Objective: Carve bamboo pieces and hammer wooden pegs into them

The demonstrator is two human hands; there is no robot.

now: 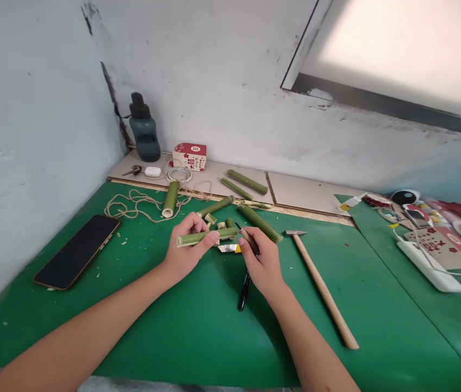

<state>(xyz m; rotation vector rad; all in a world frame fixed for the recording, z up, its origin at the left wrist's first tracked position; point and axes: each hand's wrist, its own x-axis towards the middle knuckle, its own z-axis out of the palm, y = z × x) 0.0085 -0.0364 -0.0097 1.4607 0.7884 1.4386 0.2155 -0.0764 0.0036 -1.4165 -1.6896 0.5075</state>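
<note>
Nearest me on the green surface (173,332) lies a black pen (244,293). Just above it my left hand (185,253) is closed around a bamboo piece (189,239), held level above the mat. My right hand (265,264) pinches a slim dark tool (243,234) against the piece's right end, though my fingers hide the tip, so I can't tell what it is. A cutter (229,248) shows beneath. Short offcuts (210,219) behind suggest some cutting is done, while the longer sticks (247,182) farther back look whole. A hammer (322,288) and a phone (77,251) flank me, and the clutter far right is blurred.
</note>
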